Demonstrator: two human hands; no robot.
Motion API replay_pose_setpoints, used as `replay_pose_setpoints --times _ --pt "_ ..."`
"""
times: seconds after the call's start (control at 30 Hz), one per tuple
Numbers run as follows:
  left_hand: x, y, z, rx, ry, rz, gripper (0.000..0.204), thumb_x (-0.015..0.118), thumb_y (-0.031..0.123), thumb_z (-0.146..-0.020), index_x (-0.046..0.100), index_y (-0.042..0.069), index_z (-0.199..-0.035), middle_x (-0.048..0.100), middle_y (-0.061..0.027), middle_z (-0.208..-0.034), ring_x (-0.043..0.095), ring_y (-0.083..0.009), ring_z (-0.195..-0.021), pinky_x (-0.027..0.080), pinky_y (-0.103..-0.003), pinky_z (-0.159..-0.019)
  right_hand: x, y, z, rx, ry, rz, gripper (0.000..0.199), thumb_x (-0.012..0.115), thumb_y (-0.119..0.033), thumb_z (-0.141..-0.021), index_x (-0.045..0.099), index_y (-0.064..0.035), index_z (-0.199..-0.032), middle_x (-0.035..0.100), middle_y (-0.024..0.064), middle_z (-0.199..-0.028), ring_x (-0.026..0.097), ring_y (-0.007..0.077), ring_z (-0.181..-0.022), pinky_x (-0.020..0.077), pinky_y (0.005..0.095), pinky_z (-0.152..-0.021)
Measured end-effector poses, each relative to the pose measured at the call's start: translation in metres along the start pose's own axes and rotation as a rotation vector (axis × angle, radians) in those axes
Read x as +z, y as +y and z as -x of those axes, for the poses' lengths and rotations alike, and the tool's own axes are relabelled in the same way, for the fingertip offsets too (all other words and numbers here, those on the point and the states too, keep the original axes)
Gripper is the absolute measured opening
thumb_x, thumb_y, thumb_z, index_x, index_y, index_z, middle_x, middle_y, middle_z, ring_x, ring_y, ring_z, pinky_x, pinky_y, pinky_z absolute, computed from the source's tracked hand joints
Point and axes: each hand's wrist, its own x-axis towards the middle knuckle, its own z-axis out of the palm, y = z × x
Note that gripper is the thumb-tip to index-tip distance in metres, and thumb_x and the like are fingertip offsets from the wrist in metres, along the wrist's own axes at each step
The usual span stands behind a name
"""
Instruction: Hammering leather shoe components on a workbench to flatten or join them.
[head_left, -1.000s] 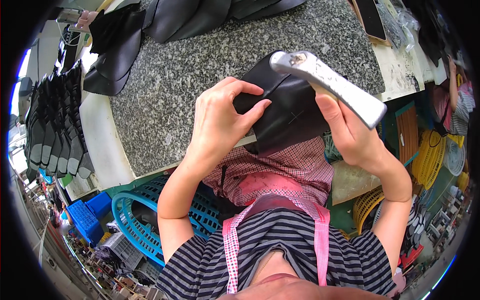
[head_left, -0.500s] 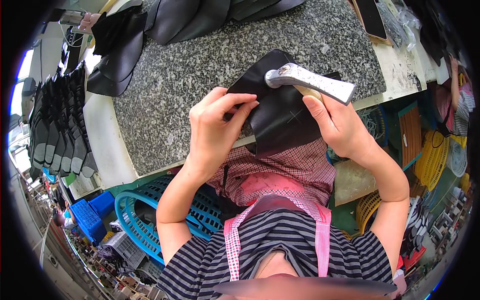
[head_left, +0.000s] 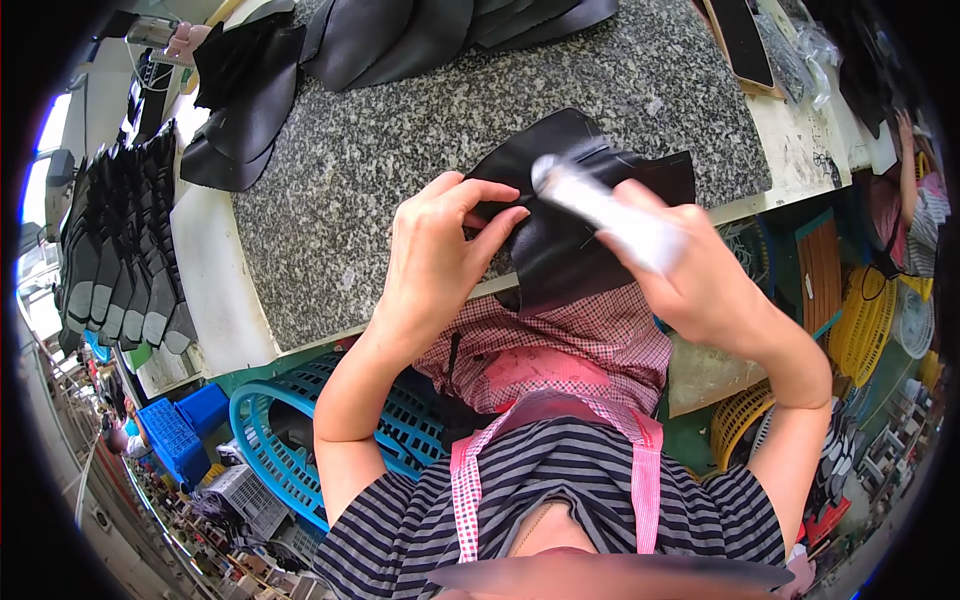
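Observation:
A black leather piece (head_left: pixel 560 255) lies on the speckled stone slab (head_left: pixel 340 200), its near part hanging over the front edge toward my lap. The thumb and forefinger of my left hand (head_left: pixel 435 235) pinch its left edge. My right hand (head_left: pixel 680 265) grips a hammer (head_left: pixel 615 210), whose metal head is smeared by motion. The hammer's round face is over the middle of the leather; whether it touches cannot be made out. The hammer's handle is mostly hidden by my right hand.
More black leather pieces (head_left: pixel 390 40) lie along the slab's far side and far left (head_left: pixel 240 120). Stacked black parts (head_left: pixel 120 260) hang at the left. A phone-like dark slab (head_left: pixel 740 45) rests at the far right. A blue basket (head_left: pixel 270 440) stands below the table, yellow baskets (head_left: pixel 862 320) at right.
The hammer has swung and is now blurred, my right hand turning with its knuckles upward. My left hand has shifted slightly right, still pinching the leather.

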Motion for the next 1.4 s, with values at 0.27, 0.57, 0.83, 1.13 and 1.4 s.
replay_pose_setpoints --times 0.27,0.57,0.83,1.13,1.4 --pt "-0.006 -0.001 -0.002 -0.027 -0.064 0.031 0.02 0.078 0.009 -0.08 0.072 0.002 -0.098 0.065 -0.0117 -0.086 0.07 -0.0225 -0.072 0.057 -0.03 -0.065 0.003 -0.006 -0.004 -0.011 0.079 -0.06 0.012 0.05 -0.005 -0.092 0.056 0.0046 -0.097 0.056 0.0217 -0.065 0.06 0.0418 -0.061 0.0448 0.0419 -0.053" --pt "-0.002 -0.019 0.012 0.065 0.022 0.102 0.019 0.079 0.002 -0.078 0.072 0.003 -0.095 0.064 -0.0074 -0.082 0.068 -0.0173 -0.069 0.054 -0.026 -0.063 0.014 0.02 -0.014 0.019 0.108 -0.147 0.029 0.05 -0.019 -0.101 0.063 0.0033 -0.114 0.055 0.0225 -0.064 0.055 0.0396 -0.057 0.0442 0.0404 -0.054" --pt "-0.008 -0.005 0.003 -0.067 -0.015 0.128 0.014 0.077 0.004 -0.08 0.075 0.003 -0.094 0.063 -0.0079 -0.075 0.066 -0.0165 -0.068 0.052 -0.028 -0.061 0.019 0.02 -0.013 -0.116 0.201 -0.142 0.03 0.051 -0.017 -0.1 0.062 0.0033 -0.118 0.059 0.0236 -0.071 0.059 0.0399 -0.062 0.0462 0.0401 -0.056" --pt "-0.02 -0.009 -0.008 0.041 -0.122 -0.079 0.013 0.078 0.005 -0.078 0.076 0.004 -0.091 0.063 -0.0088 -0.072 0.065 -0.018 -0.065 0.051 -0.03 -0.059 0.019 0.025 -0.011 -0.122 0.161 -0.093 0.029 0.052 -0.017 -0.099 0.062 0.0034 -0.117 0.059 0.0227 -0.069 0.058 0.0409 -0.062 0.0459 0.0416 -0.056" --pt "-0.025 -0.023 -0.016 0.134 -0.167 -0.005 0.018 0.084 0.01 -0.073 0.077 0.004 -0.088 0.062 -0.0057 -0.071 0.061 -0.0142 -0.061 0.05 -0.026 -0.058 0.019 0.022 -0.01 -0.162 0.178 -0.073 0.026 0.054 -0.016 -0.099 0.063 0.0043 -0.111 0.057 0.0222 -0.066 0.058 0.0405 -0.061 0.044 0.0414 -0.054"
